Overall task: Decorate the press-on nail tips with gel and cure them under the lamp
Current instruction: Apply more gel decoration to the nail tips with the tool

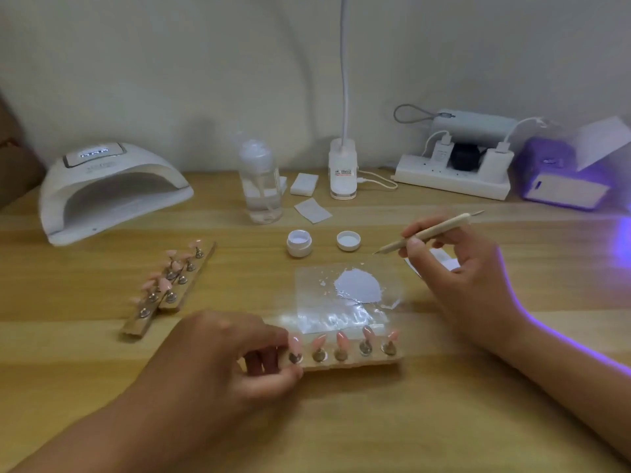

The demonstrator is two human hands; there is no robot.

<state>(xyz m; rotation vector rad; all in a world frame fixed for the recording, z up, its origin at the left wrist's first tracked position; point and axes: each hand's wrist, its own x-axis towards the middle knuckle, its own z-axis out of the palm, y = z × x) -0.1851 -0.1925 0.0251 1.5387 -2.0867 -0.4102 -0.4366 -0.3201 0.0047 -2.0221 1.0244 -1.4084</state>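
Left grip pinches left end of clear strip holder with five pink nail tips, near side of light wooden table. Right grip holds wooden-handled dotting tool by white gel blob. Risk: overloaded point drips, smearing neighbouring tips.

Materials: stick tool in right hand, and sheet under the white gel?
Beige pointed stick tool: matte pale shaft, probably wood; thin grey tips look metal. Clear square sheet: glossy, wooden table grain shows through, strong glare; plastic film or glass, cannot tell which.
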